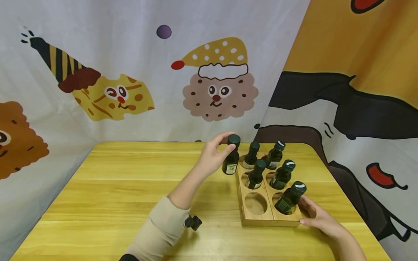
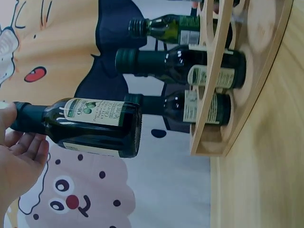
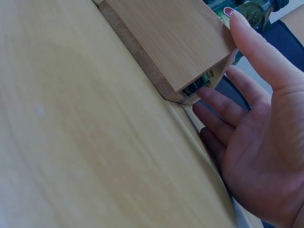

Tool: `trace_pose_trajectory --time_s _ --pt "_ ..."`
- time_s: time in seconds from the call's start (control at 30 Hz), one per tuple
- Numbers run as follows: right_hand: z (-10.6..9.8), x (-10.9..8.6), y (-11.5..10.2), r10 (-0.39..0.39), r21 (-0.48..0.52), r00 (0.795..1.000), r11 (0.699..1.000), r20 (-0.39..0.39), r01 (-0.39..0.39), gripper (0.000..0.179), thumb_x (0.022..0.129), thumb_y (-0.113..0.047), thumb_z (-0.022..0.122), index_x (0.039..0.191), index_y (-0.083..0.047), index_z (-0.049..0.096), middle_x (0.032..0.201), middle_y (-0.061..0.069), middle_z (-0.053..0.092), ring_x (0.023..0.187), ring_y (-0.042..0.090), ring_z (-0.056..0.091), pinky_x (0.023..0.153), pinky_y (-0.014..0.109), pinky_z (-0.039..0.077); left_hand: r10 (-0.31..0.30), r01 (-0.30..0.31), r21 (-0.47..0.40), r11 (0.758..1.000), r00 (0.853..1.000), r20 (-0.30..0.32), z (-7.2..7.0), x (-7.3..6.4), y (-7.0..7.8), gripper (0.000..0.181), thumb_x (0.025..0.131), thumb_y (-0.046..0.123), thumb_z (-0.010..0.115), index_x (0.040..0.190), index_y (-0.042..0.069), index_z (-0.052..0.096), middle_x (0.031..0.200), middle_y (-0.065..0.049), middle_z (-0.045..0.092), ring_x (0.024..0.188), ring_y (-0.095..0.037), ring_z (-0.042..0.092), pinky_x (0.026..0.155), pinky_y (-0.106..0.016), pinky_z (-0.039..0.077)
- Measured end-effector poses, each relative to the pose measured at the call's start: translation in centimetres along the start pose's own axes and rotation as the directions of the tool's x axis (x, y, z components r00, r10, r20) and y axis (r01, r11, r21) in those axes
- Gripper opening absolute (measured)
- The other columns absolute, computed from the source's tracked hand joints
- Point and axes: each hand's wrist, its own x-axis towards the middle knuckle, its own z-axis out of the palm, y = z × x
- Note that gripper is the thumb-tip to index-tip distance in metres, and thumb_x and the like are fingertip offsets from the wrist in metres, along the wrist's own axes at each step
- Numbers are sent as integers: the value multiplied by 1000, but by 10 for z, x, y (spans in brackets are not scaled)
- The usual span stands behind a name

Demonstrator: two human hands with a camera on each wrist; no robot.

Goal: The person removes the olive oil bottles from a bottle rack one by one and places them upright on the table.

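Holding btl (image 1: 231,160) by neck w/ L fingers (image 2: 32,145); R fingers (image 3: 221,105) loose at rack (image 1: 271,222).

Person's rocking a plain beige left sleeve (image 1: 156,226) around 7 o'clock, creasing a bit, with a chunky black gadget (image 1: 193,222) jutting out at the cuff's (image 1: 176,208) 4 o'clock. Right forearm's (image 1: 346,242) going bare.

Curtain (image 1: 130,36): pale, creased fabric
Cheese-wedge print (image 1: 112,101): striped party hat (image 1: 57,59)
Cookie print (image 1: 220,96): dusty-pink, wearing dotted nightcap (image 1: 222,52)
Table (image 1: 114,203): yellow wood-grain top, rounded corners
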Motion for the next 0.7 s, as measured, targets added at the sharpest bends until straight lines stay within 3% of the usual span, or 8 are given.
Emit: trace_pose_trajectory --time_s 0.27,0.6,0.7 --pt "0 1 1 -15 2 1000 1000 3 15 81 89 -1 64 144 19 7 132 -24 39 120 -11 37 94 10 31 -25 25 27 999 1000 1 -8 11 -8 36 95 14 62 129 3 57 105 -9 65 99 -17 60 97 -44 42" --pt "-1 0 1 -15 12 1000 1000 7 15 81 89 -1 64 144 18 7 133 -24 38 121 -11 36 94 10 31 -77 77 21 997 997 3 -16 17 -25 37 96 15 60 131 4 56 105 -13 64 101 -23 59 88 -41 47" --pt "-1 0 2 -11 6 1000 1000 5 11 80 89 -1 63 144 18 8 138 -13 37 121 -11 36 94 10 31 -76 76 4 997 997 8 -17 17 -31 37 96 14 60 131 4 55 105 -14 64 100 -24 59 86 -40 49"
